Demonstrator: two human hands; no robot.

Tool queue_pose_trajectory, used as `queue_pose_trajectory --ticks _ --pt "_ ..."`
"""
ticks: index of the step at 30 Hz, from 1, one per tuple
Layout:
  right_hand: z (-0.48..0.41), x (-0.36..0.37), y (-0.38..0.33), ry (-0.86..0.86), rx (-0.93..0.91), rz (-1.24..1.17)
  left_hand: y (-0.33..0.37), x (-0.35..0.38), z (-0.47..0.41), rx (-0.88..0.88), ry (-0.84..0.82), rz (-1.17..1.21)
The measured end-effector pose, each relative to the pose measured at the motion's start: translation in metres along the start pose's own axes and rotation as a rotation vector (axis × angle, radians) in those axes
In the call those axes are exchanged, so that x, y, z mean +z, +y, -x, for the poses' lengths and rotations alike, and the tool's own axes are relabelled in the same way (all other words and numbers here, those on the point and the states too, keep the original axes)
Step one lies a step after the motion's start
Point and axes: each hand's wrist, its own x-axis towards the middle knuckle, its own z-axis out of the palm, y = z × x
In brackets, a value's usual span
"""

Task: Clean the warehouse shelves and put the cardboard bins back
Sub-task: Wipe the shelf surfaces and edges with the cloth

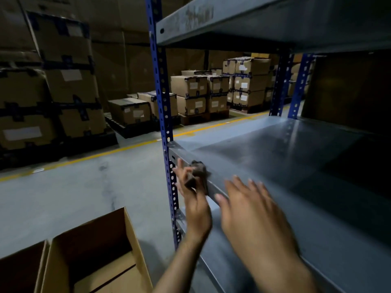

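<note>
a small, dark, crumpled cloth is pinched in the fingers of the left hand, against the front lip of a grey metal shelf that spreads beyond the right hand. an upper shelf runs above both hands. two open brown cardboard bins stand upright, below and left of the left hand.
</note>
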Motion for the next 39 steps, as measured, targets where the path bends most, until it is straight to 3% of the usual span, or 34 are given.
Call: queue_pose_trajectory --ticks 4,6,10,14,20,23,26,27,30,33,36,39 --pt "-0.043 -0.004 -0.022 -0.096 -0.123 -0.046 0.01 0.005 0.025 0.064 -0.049 0.082" --pt "-0.052 0.002 -0.017 -0.067 -0.126 -0.06 -0.006 -0.003 -0.001 0.141 0.018 -0.019" --pt "-0.052 0.023 -0.008 -0.169 -0.104 0.044 -0.03 -0.022 -0.073 -0.058 0.129 -0.176" --pt "-0.053 0.025 -0.005 -0.154 -0.134 -0.01 -0.035 -0.038 -0.116 0.057 0.25 -0.174" --pt "-0.056 0.026 -0.001 -0.139 -0.154 -0.016 -0.019 -0.029 -0.17 -0.216 0.357 0.02" --pt "-0.059 0.03 -0.008 -0.231 -0.12 -0.005 0.023 -0.018 -0.194 -0.079 0.344 -0.033" --pt "-0.066 0.025 -0.009 -0.199 -0.097 0.074 0.09 -0.006 -0.24 0.073 0.325 -0.066" --pt "-0.069 0.021 -0.012 -0.278 -0.08 0.046 0.113 -0.002 -0.254 0.132 0.299 -0.08" --pt "-0.068 0.026 -0.012 -0.193 -0.135 0.058 0.147 0.006 -0.277 0.271 0.288 -0.097" --pt "-0.063 0.019 -0.013 -0.283 -0.063 0.046 0.125 -0.003 -0.269 0.305 0.293 -0.15" --pt "-0.062 0.026 -0.013 -0.13 -0.122 0.011 0.068 -0.021 -0.238 0.268 0.298 -0.155" --pt "-0.056 0.046 -0.004 -0.126 -0.101 0.061 0.006 -0.041 -0.182 0.121 0.251 -0.155"
